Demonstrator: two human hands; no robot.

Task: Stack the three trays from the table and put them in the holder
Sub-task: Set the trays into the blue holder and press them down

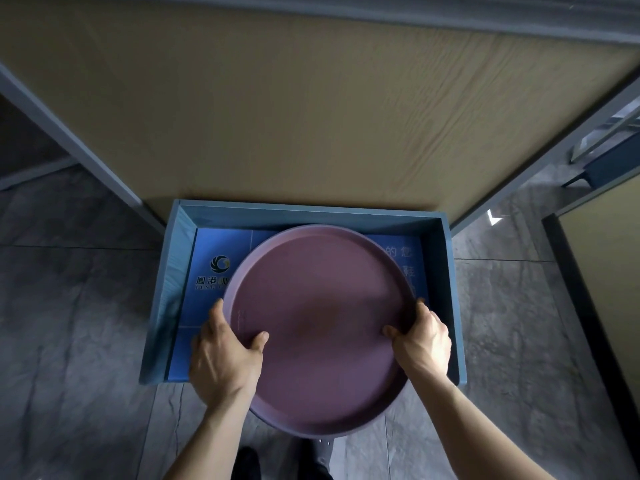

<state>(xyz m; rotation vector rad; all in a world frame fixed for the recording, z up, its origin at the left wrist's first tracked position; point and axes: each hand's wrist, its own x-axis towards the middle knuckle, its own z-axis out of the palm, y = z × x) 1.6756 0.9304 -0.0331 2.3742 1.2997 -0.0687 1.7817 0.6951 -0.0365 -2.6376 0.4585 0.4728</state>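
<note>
A round purple tray fills the middle of the view, held above a blue open-topped holder that stands on the floor. My left hand grips the tray's left rim, thumb over the inside. On the opposite rim my right hand does the same. A darker rim shows under the tray's near edge, so there may be more trays beneath; I cannot tell how many. The tray's far part is over the holder and its near part sticks out past the holder's front.
A tan wood-grain panel with a grey frame rises behind the holder. The holder's floor is a blue printed sheet. Grey marbled floor tiles lie on both sides. My shoes are at the bottom edge.
</note>
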